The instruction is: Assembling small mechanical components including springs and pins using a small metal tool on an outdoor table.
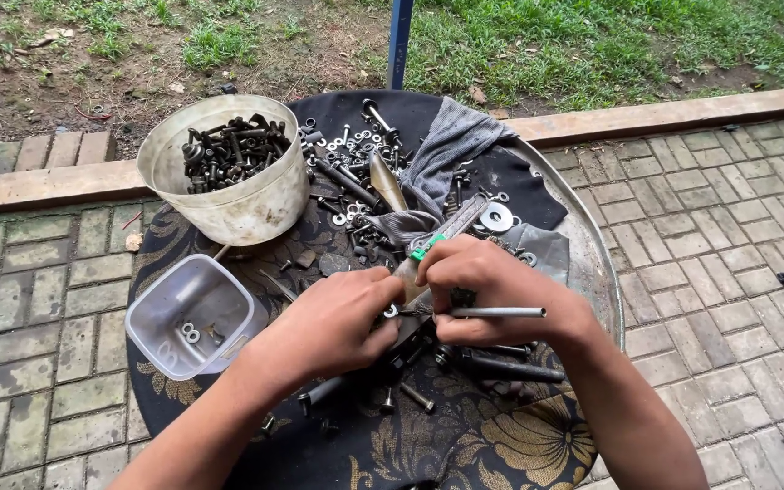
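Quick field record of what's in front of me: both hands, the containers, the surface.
left hand: closed over small hardware at the middle of the round tray
right hand: grips a thin metal rod
bucket: white, full of dark bolts
clear tub: a few washers inside
cloth: grey, on loose washers
ground: paving bricks, then grass

This is outside, in a yard. The ground is grey paving bricks (710,227) next to grass (592,36) and dirt. A round tray (602,272) with a patterned cloth (465,445) holds bolts and washers.
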